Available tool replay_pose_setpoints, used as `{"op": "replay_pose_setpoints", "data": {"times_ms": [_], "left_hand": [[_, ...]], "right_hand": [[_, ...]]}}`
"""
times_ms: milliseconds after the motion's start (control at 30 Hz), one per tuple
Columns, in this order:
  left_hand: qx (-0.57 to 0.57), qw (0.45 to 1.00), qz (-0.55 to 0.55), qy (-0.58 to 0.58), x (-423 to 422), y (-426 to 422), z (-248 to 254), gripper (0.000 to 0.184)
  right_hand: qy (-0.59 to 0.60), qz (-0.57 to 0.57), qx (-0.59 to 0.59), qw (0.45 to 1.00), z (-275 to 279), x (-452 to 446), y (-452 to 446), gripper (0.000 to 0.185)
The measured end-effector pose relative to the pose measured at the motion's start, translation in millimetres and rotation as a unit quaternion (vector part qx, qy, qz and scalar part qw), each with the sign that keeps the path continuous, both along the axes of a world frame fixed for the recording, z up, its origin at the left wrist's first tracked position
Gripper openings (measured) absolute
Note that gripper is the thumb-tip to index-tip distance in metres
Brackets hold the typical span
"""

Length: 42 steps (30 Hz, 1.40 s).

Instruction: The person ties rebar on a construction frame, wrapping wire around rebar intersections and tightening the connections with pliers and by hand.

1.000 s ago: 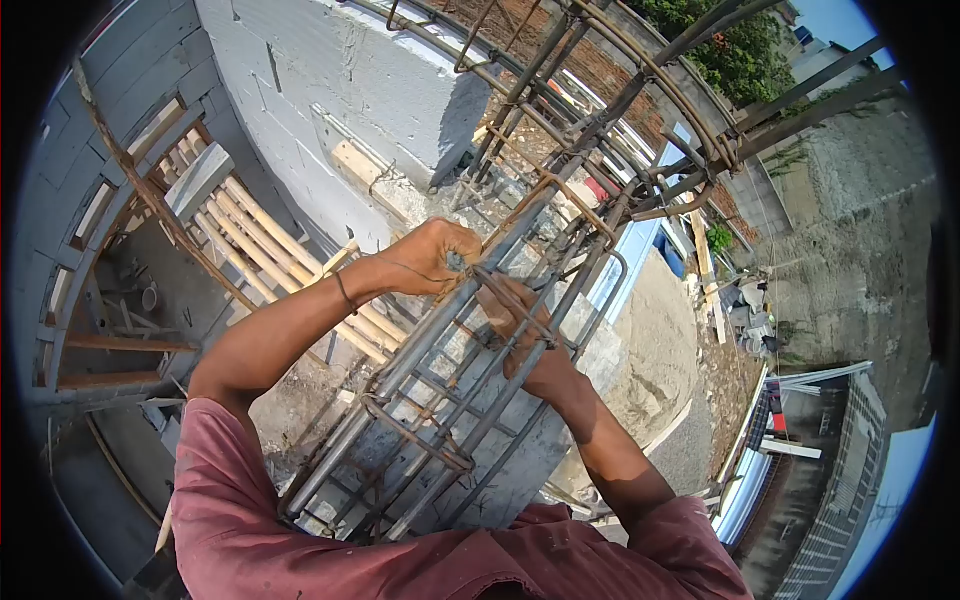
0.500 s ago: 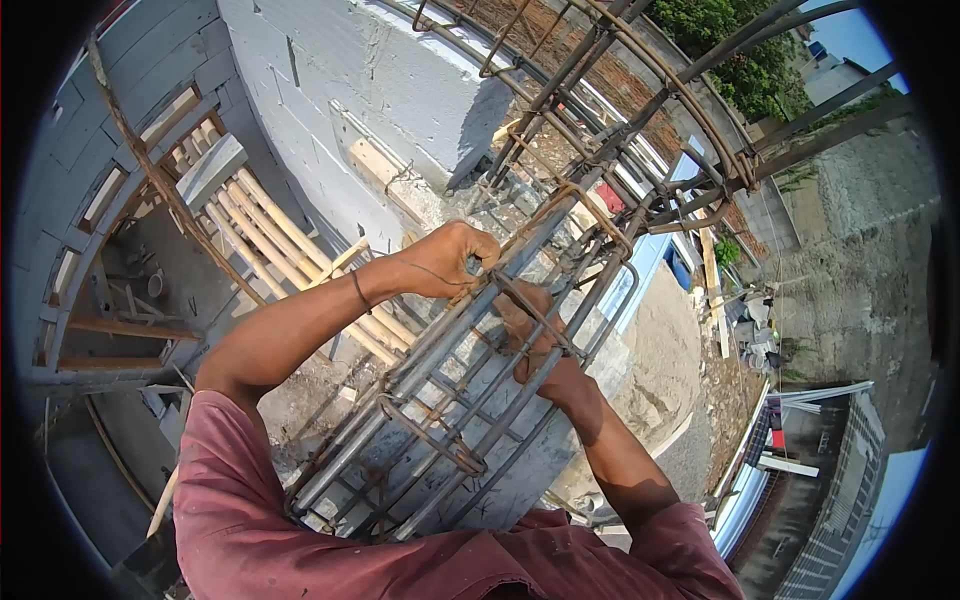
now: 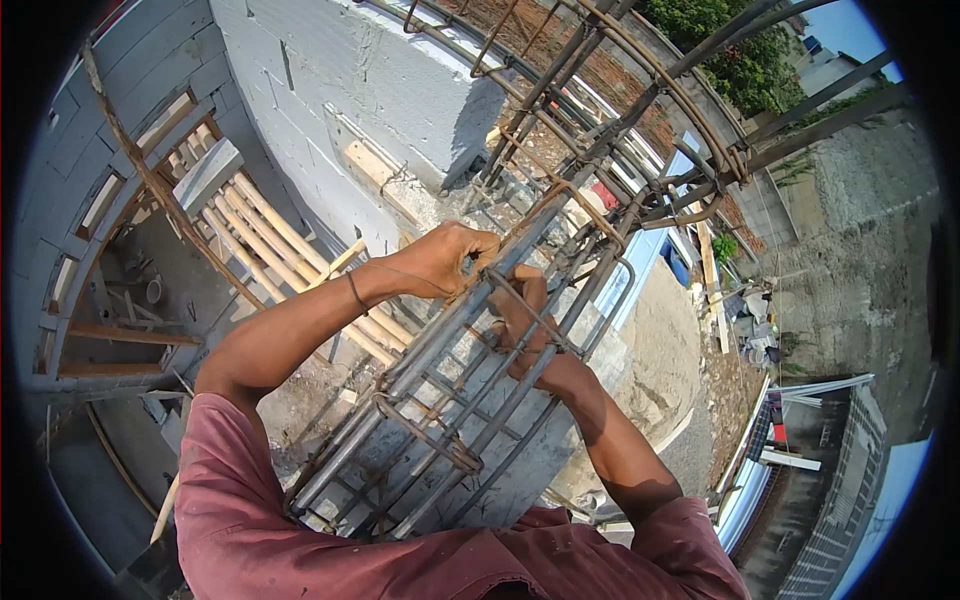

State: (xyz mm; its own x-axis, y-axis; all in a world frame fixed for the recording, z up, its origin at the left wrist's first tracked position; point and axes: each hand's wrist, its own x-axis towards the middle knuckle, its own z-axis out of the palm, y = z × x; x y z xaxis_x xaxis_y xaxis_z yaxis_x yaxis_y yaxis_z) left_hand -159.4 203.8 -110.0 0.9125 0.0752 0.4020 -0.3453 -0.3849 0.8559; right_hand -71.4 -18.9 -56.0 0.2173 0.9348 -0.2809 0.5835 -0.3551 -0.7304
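Note:
A rebar cage [image 3: 420,420] of long steel bars and bent stirrups runs diagonally in front of me. My left hand [image 3: 450,258] is curled closed against its upper left bar. A thin dark tie wire [image 3: 415,276] crosses that hand near the wrist and appears to run into its fingers. My right hand [image 3: 525,318] reaches in between the bars from the right, below a stirrup [image 3: 535,308]. Its fingers are bent up close to the same bar, just beside my left hand; bars partly cover them, and what they pinch is hidden.
At the upper right, another cage with curved bars [image 3: 660,80] joins this one. A grey block wall [image 3: 330,90] rises at upper left. Below it on the left lie wooden poles [image 3: 260,230]. A sand pile [image 3: 665,350] and long planks [image 3: 712,290] are down to the right.
My right hand has moved up inside the cage, its fingers now nearer the bar and my left hand. The left hand stays in nearly the same place, still closed.

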Motion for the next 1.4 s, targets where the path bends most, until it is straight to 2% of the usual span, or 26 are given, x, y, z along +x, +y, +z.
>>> {"op": "replay_pose_setpoints", "data": {"times_ms": [33, 67, 200, 333, 433, 500, 533, 567, 600, 633, 700, 733, 800, 833, 900, 933, 1000, 1100, 1133, 1200, 1233, 1267, 1300, 1367, 1400], "left_hand": [[0.007, 1.0, -0.006, -0.006, 0.7, 1.1, -0.8, 0.028], [0.011, 1.0, -0.008, -0.009, 0.9, 1.5, 1.5, 0.028], [-0.003, 0.998, -0.031, -0.046, 2.2, 1.9, 7.0, 0.03], [-0.013, 0.999, -0.042, -0.008, 3.4, 3.8, -4.1, 0.037], [-0.03, 0.999, -0.043, -0.008, 4.7, 2.9, -9.5, 0.042], [-0.029, 0.999, -0.039, -0.019, 5.7, 3.1, -12.9, 0.044], [-0.04, 0.998, -0.039, -0.019, 5.9, 2.5, -15.1, 0.045], [-0.046, 0.998, -0.04, -0.018, 6.2, 1.3, -15.6, 0.046], [-0.052, 0.998, -0.042, -0.018, 6.5, 0.2, -15.9, 0.047], [-0.061, 0.997, -0.044, -0.021, 6.1, -1.0, -16.2, 0.045], [-0.068, 0.996, -0.043, -0.024, 6.5, 1.0, -17.0, 0.043], [-0.076, 0.996, -0.048, -0.017, 7.2, 1.3, -20.5, 0.04], [-0.083, 0.995, -0.057, -0.007, 6.9, 1.1, -21.7, 0.038], [-0.09, 0.994, -0.063, -0.007, 7.0, 1.4, -22.0, 0.036], [-0.099, 0.992, -0.071, -0.008, 6.6, 1.4, -21.2, 0.033], [-0.097, 0.993, -0.068, -0.003, 6.4, 2.2, -21.4, 0.033], [-0.095, 0.993, -0.066, 0.002, 3.7, -0.5, -12.6, 0.033], [-0.135, 0.988, -0.063, 0.03, 1.3, -3.0, -6.7, 0.036], [-0.104, 0.993, -0.055, 0.025, 4.0, -0.9, -13.2, 0.038], [-0.074, 0.996, -0.041, 0.021, 4.6, 3.4, -16.1, 0.04], [-0.054, 0.997, -0.04, 0.026, 5.0, 5.3, -17.4, 0.026], [-0.044, 0.998, -0.039, 0.029, 5.0, 5.2, -18.1, 0.022], [-0.035, 0.998, -0.038, 0.031, 4.9, 5.2, -18.9, 0.022], [-0.034, 0.998, -0.039, 0.023, 5.8, 5.5, -21.7, 0.021], [-0.034, 0.998, -0.039, 0.021, 6.3, 5.7, -23.4, 0.021]], "right_hand": [[0.039, -0.032, -0.037, 0.998, 0.4, -3.0, 0.5, 0.049], [-0.033, -0.014, 0.081, 0.996, -4.2, -3.4, 2.2, 0.046], [-0.204, 0.051, 0.278, 0.937, -28.2, 10.1, -0.2, 0.044], [-0.208, 0.062, 0.298, 0.929, -16.5, 9.7, -9.4, 0.043], [-0.271, 0.075, 0.261, 0.924, -6.2, 5.4, -10.4, 0.04], [-0.15, -0.019, 0.27, 0.951, -11.0, 2.6, -11.6, 0.033], [-0.15, -0.019, 0.268, 0.951, -11.0, -0.9, -11.2, 0.033], [-0.077, -0.101, 0.256, 0.958, -10.6, -6.6, -10.5, 0.028], [-0.004, -0.182, 0.241, 0.953, -11.3, -11.3, -9.5, 0.022], [-0.003, -0.185, 0.24, 0.953, -13.2, -15.1, -8.7, 0.022], [0.09, -0.292, 0.217, 0.927, -15.9, -18.1, -4.0, 0.013], [0.091, -0.294, 0.216, 0.927, -14.0, -17.3, -4.0, 0.013], [-0.03, -0.249, 0.157, 0.955, -8.3, -14.0, -2.8, 0.017], [-0.029, -0.252, 0.157, 0.954, -11.7, -12.8, -1.9, 0.017], [0.237, -0.325, 0.107, 0.909, -19.2, -10.0, 0.0, 0.022], [0.236, -0.327, 0.106, 0.909, -18.2, -7.7, 2.2, 0.022], [0.299, -0.334, -0.018, 0.894, -11.1, -6.0, 8.3, 0.025], [0.305, -0.35, -0.004, 0.886, -9.0, -8.1, 9.4, 0.021], [0.305, -0.348, -0.006, 0.886, -10.2, -8.0, 6.8, 0.021], [0.157, -0.31, 0.105, 0.932, -12.2, -3.3, -2.5, 0.021], [0.158, -0.307, 0.102, 0.933, -10.1, 2.8, -5.3, 0.021], [0.01, -0.2, 0.136, 0.97, -4.9, 9.1, -8.2, 0.02], [-0.139, -0.086, 0.166, 0.972, 0.0, 11.7, -8.3, 0.021], [-0.106, -0.126, 0.133, 0.977, 9.9, 3.7, -6.2, 0.017], [0.134, -0.271, 0.105, 0.947, 14.5, 3.1, -3.2, 0.014]]}}
